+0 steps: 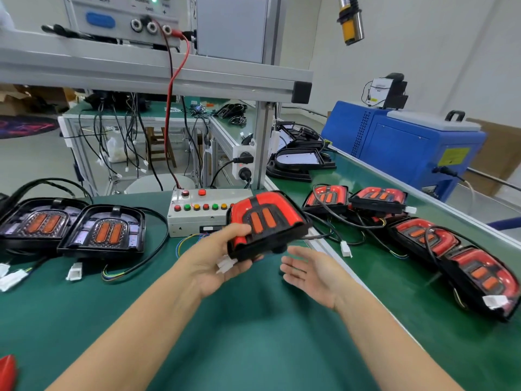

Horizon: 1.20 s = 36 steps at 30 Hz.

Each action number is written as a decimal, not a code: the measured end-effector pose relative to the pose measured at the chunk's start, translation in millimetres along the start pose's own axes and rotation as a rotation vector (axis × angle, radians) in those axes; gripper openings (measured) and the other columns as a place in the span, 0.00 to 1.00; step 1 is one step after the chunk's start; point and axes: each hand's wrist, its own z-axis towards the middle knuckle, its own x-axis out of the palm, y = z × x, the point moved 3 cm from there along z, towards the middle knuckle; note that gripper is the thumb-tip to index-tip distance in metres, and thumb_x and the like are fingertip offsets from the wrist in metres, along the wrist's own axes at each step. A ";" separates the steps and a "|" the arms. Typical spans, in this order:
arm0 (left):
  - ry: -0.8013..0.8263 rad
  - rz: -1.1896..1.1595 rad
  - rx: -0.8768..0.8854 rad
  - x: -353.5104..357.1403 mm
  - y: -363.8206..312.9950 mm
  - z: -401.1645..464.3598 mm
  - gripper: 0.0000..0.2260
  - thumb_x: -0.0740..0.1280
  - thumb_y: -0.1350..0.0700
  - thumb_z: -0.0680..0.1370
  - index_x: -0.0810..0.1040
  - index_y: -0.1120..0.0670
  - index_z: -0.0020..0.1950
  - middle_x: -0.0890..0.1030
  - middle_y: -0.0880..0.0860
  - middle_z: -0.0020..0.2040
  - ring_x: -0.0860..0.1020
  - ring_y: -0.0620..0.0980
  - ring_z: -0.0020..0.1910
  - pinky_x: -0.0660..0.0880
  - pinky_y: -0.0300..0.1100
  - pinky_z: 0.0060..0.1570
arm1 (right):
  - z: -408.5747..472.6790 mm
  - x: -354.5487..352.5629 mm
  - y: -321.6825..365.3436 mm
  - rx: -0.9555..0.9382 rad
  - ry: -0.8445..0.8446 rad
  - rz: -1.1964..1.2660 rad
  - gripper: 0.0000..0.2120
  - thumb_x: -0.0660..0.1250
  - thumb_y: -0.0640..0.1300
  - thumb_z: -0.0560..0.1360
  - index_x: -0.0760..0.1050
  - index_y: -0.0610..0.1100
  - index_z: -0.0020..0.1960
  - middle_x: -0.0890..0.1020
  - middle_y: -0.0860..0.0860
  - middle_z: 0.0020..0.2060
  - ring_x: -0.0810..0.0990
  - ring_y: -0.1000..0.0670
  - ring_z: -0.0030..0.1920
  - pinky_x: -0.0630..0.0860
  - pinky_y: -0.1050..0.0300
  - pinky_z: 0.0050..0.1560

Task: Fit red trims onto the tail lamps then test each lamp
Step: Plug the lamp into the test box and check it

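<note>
A trimmed tail lamp sits gripped in my left hand above the bench's middle, my right hand spread empty beside it. I judge testing comes next: its white connector must reach the button box. No writing is legible.

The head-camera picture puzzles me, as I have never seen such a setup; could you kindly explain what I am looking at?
It is one view from a camera on a person's head, looking down at their bare hands over a green bench. The left hand holds a tail lamp with its red trim fitted; the right hand is open beside it, holding nothing. At left lie two lamps without trims. At right lie finished red lamps. Behind stands a button box, probably for testing.
</note>
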 end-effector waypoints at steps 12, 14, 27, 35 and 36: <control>0.073 -0.313 -0.108 11.0 -69.8 -0.2 0.13 0.74 0.54 0.59 0.80 0.61 0.38 0.80 0.54 0.43 0.79 0.48 0.29 0.74 0.35 0.20 | 4.8 66.8 8.1 -0.169 0.132 -0.344 0.38 0.69 0.34 0.75 0.54 0.52 0.78 0.70 0.46 0.67 0.77 0.48 0.58 0.76 0.55 0.54; 0.123 -0.321 -0.116 14.3 -76.7 -3.4 0.13 0.73 0.54 0.59 0.81 0.61 0.38 0.82 0.55 0.40 0.79 0.48 0.26 0.74 0.35 0.19 | 9.3 74.3 12.0 -0.184 0.106 -0.288 0.39 0.69 0.35 0.76 0.52 0.51 0.78 0.72 0.46 0.64 0.78 0.48 0.54 0.77 0.54 0.52; 0.252 -0.121 -0.085 -25.2 -83.2 -16.8 0.17 0.75 0.57 0.53 0.83 0.58 0.40 0.82 0.54 0.38 0.76 0.51 0.28 0.73 0.34 0.26 | 27.5 112.3 67.3 -0.346 0.117 -0.071 0.12 0.60 0.38 0.81 0.70 0.43 0.64 0.77 0.46 0.48 0.78 0.51 0.38 0.79 0.62 0.38; 0.296 -0.141 0.014 -48.9 -67.0 -11.6 0.30 0.83 0.56 0.48 0.82 0.56 0.49 0.78 0.57 0.50 0.73 0.54 0.28 0.69 0.36 0.21 | 6.6 95.0 102.0 -0.712 -0.106 -0.068 0.13 0.57 0.35 0.82 0.74 0.41 0.41 0.73 0.46 0.35 0.72 0.55 0.28 0.72 0.67 0.27; 0.290 -0.156 0.028 -48.5 -64.7 -10.1 0.28 0.82 0.56 0.48 0.82 0.57 0.47 0.78 0.57 0.49 0.73 0.54 0.28 0.69 0.36 0.21 | 4.1 93.5 103.1 -0.754 -0.071 -0.025 0.11 0.57 0.36 0.82 0.75 0.39 0.45 0.74 0.46 0.37 0.74 0.55 0.31 0.75 0.67 0.32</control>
